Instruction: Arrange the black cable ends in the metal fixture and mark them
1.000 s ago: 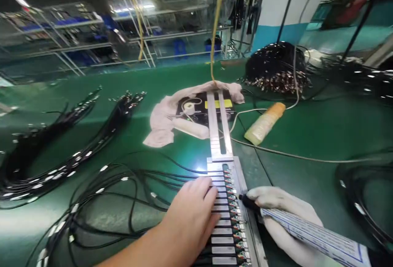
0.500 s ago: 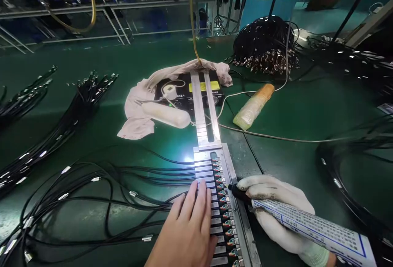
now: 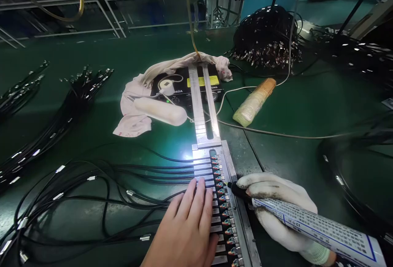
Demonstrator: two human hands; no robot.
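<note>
My bare left hand (image 3: pixel 187 224) lies flat across the black cables (image 3: pixel 172 173) and the slotted metal jig (image 3: pixel 229 162), its fingers stretched out. Along the jig sits a row of small cable connectors (image 3: pixel 229 222) with coloured wires showing. In a stained white glove, my right hand (image 3: pixel 279 201) is closed around a glue syringe (image 3: pixel 319 226), a white printed barrel with a black nozzle. The nozzle tip is at one of the connectors, just right of my left fingertips; whether it touches cannot be told.
Behind the jig stands a black control box (image 3: pixel 181 93) with a cloth (image 3: pixel 135 91) draped over it. A wrapped roll (image 3: pixel 254 102) lies to its right. Cable bundles (image 3: pixel 70 99) spread on the left, and a cable heap (image 3: pixel 265 37) sits at the back right.
The view has shifted slightly. Both hands keep nearly the same place on the jig, with the syringe tip still at about the same connector.
</note>
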